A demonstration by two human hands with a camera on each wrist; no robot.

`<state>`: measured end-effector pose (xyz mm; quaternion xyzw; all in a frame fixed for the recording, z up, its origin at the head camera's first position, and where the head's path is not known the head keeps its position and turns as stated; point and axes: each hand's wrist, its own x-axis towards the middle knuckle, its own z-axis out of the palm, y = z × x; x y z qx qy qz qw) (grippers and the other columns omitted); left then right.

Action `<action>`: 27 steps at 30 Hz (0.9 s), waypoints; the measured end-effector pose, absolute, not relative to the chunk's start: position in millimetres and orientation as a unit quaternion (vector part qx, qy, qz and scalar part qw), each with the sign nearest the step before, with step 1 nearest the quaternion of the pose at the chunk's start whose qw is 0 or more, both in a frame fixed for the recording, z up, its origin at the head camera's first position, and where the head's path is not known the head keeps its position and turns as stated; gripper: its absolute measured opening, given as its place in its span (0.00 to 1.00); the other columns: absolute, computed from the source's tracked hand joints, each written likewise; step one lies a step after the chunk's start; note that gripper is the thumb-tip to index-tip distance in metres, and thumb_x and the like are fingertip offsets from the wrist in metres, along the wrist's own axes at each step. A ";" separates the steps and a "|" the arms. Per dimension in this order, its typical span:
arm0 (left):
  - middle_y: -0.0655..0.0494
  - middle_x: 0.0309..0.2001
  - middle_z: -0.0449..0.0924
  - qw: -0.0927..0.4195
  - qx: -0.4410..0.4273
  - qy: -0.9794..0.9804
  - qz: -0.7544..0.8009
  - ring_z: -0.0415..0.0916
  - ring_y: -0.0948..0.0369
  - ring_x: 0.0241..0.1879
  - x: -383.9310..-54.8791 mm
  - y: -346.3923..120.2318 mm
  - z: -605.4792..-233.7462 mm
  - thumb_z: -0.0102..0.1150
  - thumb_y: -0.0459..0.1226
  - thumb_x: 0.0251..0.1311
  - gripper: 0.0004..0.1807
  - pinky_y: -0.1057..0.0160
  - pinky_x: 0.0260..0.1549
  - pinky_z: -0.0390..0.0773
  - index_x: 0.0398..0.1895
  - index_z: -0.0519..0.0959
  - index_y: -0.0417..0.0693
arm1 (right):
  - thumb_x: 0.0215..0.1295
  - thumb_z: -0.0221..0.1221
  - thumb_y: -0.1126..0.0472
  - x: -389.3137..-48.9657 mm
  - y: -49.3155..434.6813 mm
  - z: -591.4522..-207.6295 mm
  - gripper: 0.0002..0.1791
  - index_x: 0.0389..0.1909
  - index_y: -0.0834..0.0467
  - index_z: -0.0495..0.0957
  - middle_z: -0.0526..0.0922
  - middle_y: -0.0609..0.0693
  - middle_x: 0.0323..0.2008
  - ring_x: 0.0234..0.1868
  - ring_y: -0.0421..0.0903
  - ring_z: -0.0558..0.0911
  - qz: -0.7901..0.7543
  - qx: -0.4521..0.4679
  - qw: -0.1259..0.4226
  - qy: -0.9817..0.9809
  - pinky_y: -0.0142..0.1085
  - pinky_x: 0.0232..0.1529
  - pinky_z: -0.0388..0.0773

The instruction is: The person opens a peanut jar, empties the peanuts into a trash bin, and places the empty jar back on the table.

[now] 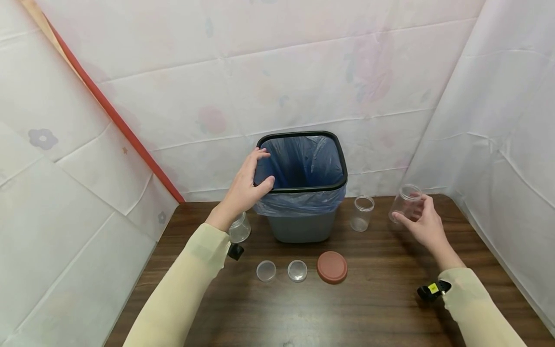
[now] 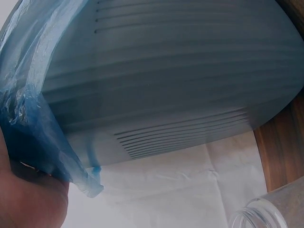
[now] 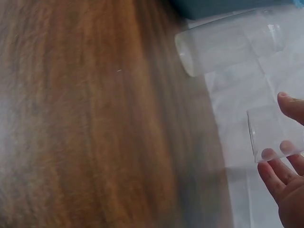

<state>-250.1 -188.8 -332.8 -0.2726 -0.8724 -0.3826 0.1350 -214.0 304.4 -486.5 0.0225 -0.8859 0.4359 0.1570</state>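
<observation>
My left hand [image 1: 244, 189] holds the left corner of the black rim of a grey bin [image 1: 303, 227], its fingers over the edge and the thumb at the front. A blue plastic bag [image 1: 299, 205] lines the bin and folds over its outside. With my right hand [image 1: 427, 224] I grip a clear jar [image 1: 402, 205] between thumb and fingers, its open mouth up and tilted; in the right wrist view this jar [image 3: 270, 130] shows its base. A second clear jar [image 1: 361, 214] stands between that hand and the bin. Behind my left wrist is another clear jar [image 1: 240, 231], partly hidden.
In front of the bin lie two clear round lids, a left lid [image 1: 266, 271] and a right lid [image 1: 297, 271], beside a reddish-brown lid [image 1: 332, 267]. They rest on a dark wooden table [image 1: 364, 313]. White patterned sheets [image 1: 269, 86] hang behind and at both sides.
</observation>
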 end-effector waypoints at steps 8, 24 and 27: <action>0.45 0.87 0.53 0.137 -0.272 -0.872 -0.384 0.40 0.54 0.88 -248.9 -188.3 -332.4 0.54 0.56 0.73 0.39 0.30 0.79 0.51 0.82 0.64 0.49 | 0.74 0.72 0.56 -213.0 308.0 -499.9 0.46 0.78 0.69 0.54 0.78 0.73 0.65 0.61 0.73 0.82 0.428 0.019 0.123 -0.895 0.49 0.57 0.83; 0.45 0.87 0.53 0.135 -0.273 -0.869 -0.390 0.39 0.56 0.88 -248.4 -187.6 -331.1 0.55 0.56 0.72 0.40 0.31 0.80 0.50 0.82 0.64 0.49 | 0.74 0.72 0.58 -215.1 314.0 -515.1 0.46 0.77 0.71 0.53 0.76 0.77 0.64 0.60 0.75 0.83 0.421 0.024 0.103 -0.901 0.47 0.55 0.86; 0.47 0.88 0.52 0.135 -0.272 -0.869 -0.390 0.37 0.56 0.89 -248.0 -187.1 -330.8 0.54 0.56 0.73 0.40 0.31 0.80 0.49 0.82 0.63 0.50 | 0.73 0.73 0.58 -216.4 312.3 -514.8 0.47 0.76 0.72 0.53 0.75 0.78 0.62 0.59 0.77 0.82 0.417 0.026 0.091 -0.904 0.64 0.60 0.80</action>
